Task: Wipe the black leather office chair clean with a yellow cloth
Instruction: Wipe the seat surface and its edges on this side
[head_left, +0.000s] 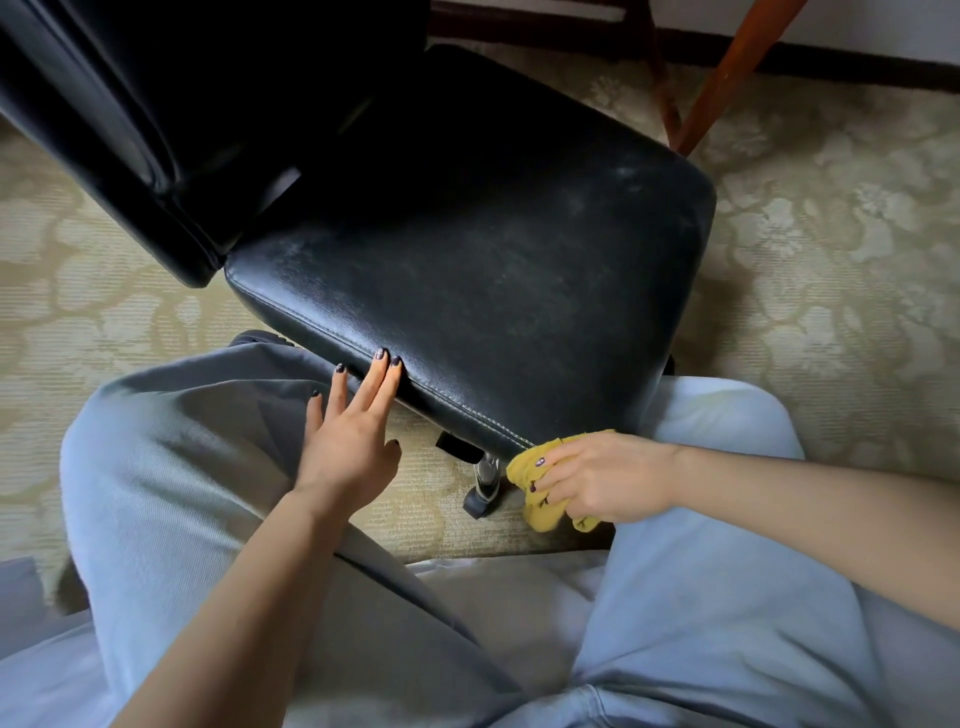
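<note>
On patterned carpet (831, 234), dusty black chair (467, 260)

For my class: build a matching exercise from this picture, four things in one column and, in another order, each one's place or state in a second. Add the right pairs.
Column one
1. left hand
2. right hand
3. crumpled yellow cloth
4. slanted brown wooden leg

Column two
A. grips the cloth
B. straight fingers touch the black leather seat's near edge
C. stands on the patterned beige carpet beyond the seat
D. bunched by the seat's near corner

Pairs: 1-B, 2-A, 3-D, 4-C
</note>
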